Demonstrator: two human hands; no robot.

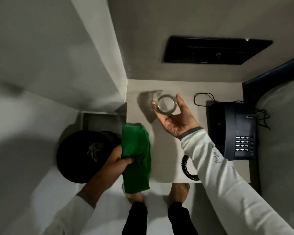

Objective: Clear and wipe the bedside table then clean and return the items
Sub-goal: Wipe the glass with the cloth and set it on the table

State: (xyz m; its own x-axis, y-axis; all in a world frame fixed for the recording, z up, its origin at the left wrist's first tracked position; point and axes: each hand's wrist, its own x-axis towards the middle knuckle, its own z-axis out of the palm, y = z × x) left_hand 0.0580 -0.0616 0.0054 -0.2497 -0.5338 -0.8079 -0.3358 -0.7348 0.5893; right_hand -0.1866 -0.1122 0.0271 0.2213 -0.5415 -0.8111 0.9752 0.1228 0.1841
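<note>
The right hand (174, 120) holds a clear drinking glass (166, 105) above the far left part of the bedside table (168, 150), palm up, with the thumb on one side of the rim and the fingers curled round the other; whether the glass touches the tabletop is hard to tell from above. The left hand (116, 160) pinches a folded green cloth (137, 156), which hangs over the table's left front edge. A black telephone (236, 129) sits on the right side of the table, its cords trailing behind. A black beaded bracelet (187, 168) lies near the front edge, partly under the right sleeve. A dark cap (81, 155) sits left of the table.
</note>
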